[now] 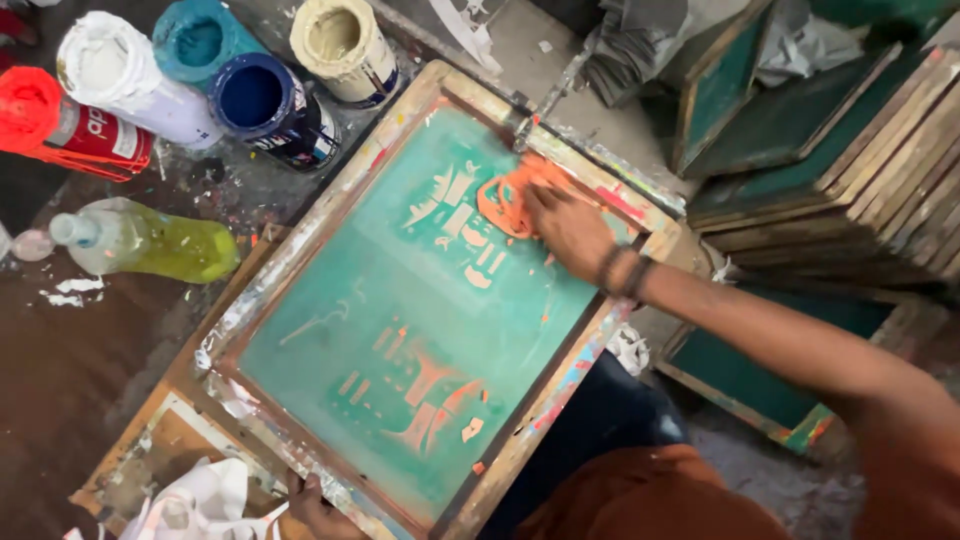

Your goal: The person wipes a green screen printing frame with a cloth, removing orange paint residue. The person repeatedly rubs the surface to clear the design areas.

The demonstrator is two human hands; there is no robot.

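Note:
A wooden-framed printing screen point(350, 175) with a green mesh lies tilted in front of me. Pale and orange stencil shapes show through the mesh. My right hand point(568, 228), with dark bands on the wrist, presses on a smear of orange ink point(503, 200) near the screen's far corner; what it holds, if anything, is hidden under the palm. My left hand point(318, 505) grips the frame's near edge at the bottom of the view, mostly hidden by the frame.
Open paint jars stand at the upper left: white point(110, 62), teal point(197, 40), dark blue point(255, 95), cream point(335, 35), plus a red one point(45, 115). A yellow-green bottle point(150, 243) lies left. Stacked screen frames point(850, 170) fill the right. White cloth point(200, 500) lies below.

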